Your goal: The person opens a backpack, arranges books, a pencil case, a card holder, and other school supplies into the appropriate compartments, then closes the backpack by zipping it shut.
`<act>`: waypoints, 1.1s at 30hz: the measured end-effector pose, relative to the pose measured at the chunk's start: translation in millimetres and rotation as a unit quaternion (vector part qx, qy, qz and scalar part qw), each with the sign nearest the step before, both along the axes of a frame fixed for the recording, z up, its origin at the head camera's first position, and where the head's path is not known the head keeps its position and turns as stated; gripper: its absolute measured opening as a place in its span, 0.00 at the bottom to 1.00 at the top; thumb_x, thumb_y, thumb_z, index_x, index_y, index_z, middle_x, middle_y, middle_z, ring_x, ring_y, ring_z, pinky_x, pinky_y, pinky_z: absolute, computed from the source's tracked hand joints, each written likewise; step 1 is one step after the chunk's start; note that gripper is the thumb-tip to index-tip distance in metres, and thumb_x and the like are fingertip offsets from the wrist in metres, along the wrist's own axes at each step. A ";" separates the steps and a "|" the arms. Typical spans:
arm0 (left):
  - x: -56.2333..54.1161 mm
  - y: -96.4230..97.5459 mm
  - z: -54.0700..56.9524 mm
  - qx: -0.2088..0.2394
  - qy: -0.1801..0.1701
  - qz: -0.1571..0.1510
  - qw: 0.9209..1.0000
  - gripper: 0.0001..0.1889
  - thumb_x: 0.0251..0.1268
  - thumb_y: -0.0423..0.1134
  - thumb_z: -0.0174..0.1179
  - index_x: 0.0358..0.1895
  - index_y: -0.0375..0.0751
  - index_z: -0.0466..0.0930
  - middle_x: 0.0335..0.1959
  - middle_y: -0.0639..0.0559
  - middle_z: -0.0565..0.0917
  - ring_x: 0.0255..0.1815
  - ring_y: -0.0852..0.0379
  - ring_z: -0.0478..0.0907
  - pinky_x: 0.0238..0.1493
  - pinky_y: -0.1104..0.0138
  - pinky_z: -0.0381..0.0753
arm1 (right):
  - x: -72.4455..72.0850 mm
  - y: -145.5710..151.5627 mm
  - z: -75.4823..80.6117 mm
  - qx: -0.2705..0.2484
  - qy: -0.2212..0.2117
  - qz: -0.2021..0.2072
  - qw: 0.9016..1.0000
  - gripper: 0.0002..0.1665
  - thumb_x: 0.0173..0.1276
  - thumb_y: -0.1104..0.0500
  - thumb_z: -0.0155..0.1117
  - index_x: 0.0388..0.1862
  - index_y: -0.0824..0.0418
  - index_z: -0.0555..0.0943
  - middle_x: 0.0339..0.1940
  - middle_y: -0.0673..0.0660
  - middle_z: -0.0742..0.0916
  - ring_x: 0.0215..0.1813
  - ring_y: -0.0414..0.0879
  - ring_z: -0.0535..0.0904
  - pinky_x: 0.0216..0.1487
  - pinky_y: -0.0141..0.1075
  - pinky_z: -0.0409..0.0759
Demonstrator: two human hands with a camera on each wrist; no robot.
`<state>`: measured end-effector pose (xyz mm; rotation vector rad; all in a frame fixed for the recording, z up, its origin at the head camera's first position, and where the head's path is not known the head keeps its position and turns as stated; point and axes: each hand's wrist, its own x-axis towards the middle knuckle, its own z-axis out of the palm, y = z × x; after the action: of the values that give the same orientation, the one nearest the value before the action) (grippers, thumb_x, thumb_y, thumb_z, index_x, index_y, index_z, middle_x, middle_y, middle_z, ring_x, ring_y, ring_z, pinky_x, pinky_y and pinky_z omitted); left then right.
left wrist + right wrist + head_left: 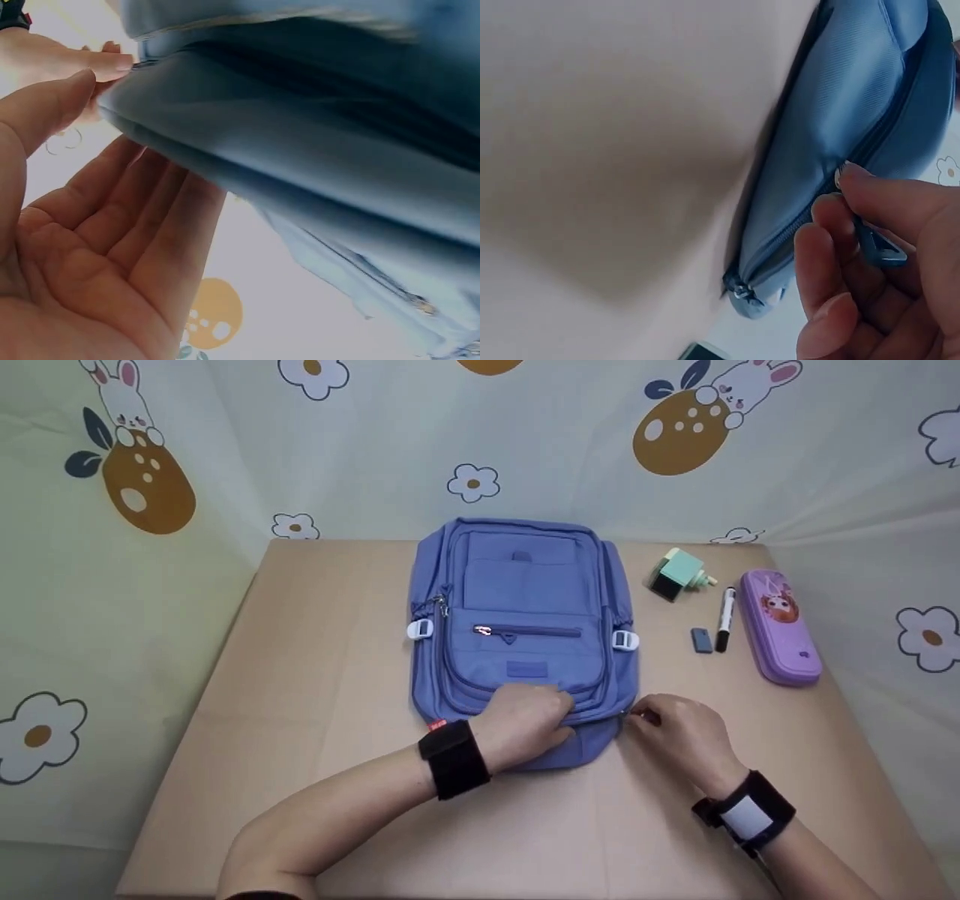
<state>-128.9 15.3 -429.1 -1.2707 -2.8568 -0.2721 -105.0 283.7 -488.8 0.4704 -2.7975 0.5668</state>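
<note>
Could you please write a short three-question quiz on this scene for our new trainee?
1. Multiple choice: what do the fingers of the right hand pinch?
A) a black wristband
B) a zipper pull
C) a sheet of paper

2. True or false: in the head view, the marker lies between the small blue block and the purple case.

3. Count: how many white buckles show on the backpack in the head view?

Key:
1. B
2. True
3. Two, one on each side
</note>
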 end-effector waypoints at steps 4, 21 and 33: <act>2.9 20.4 0.4 -0.022 0.032 -0.003 0.999 0.12 0.68 0.51 0.66 0.36 0.45 0.84 0.32 0.53 0.84 0.31 0.54 0.83 0.24 0.58 0.81 | 1.2 -3.4 -4.3 -0.008 0.010 0.001 1.000 0.07 0.60 0.63 0.78 0.37 0.57 0.90 0.33 0.52 0.90 0.34 0.47 0.87 0.34 0.46 0.83; -5.7 40.2 -13.9 -0.041 -0.002 0.016 0.999 0.02 0.68 0.32 0.59 0.40 0.41 0.80 0.30 0.50 0.84 0.31 0.51 0.84 0.28 0.59 0.85 | 0.2 8.3 2.5 -0.001 0.018 -0.011 1.000 0.05 0.64 0.58 0.77 0.33 0.52 0.87 0.31 0.48 0.89 0.31 0.45 0.85 0.29 0.45 0.81; -10.2 38.6 -17.3 -0.017 -0.047 0.012 0.999 0.02 0.68 0.33 0.59 0.39 0.39 0.79 0.32 0.48 0.85 0.32 0.50 0.84 0.32 0.59 0.85 | -20.1 22.6 3.6 0.022 0.000 -0.034 0.999 0.03 0.68 0.56 0.73 0.34 0.52 0.87 0.32 0.48 0.90 0.32 0.48 0.86 0.29 0.47 0.80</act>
<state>-139.2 53.9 -446.4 -1.2608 -2.9661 -0.2910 -125.2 306.2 -485.3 0.3836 -2.8182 0.4907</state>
